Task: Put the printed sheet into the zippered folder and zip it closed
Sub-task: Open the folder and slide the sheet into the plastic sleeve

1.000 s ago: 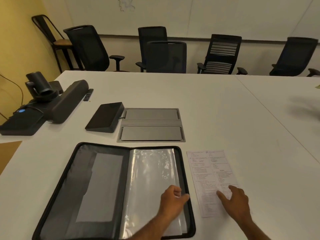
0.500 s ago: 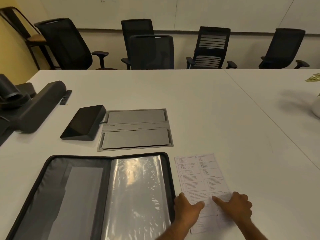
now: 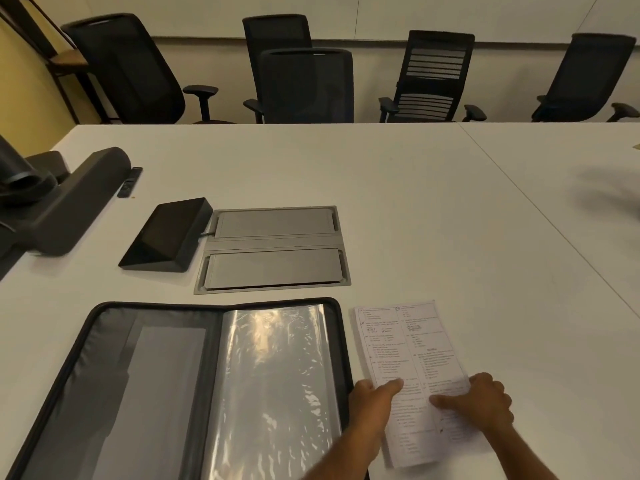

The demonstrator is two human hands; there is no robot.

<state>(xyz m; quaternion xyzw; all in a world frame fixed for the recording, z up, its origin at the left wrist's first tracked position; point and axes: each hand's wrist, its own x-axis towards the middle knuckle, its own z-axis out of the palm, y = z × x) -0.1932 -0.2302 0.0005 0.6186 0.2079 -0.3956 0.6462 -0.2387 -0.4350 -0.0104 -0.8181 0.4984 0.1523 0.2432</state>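
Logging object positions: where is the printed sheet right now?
In the head view, the printed sheet lies flat on the table, just right of the open folder, both hands on its near end.

The printed sheet (image 3: 412,368) carries text (too small and blurred to read).

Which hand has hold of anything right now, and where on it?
Both hands rest on the printed sheet near its lower half, left at its left edge; a true grip cannot be told.

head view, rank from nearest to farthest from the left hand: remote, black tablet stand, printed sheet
From the left hand:
1. printed sheet, under its thumb, just right.
2. black tablet stand, far-left of the open folder.
3. remote, farther left.
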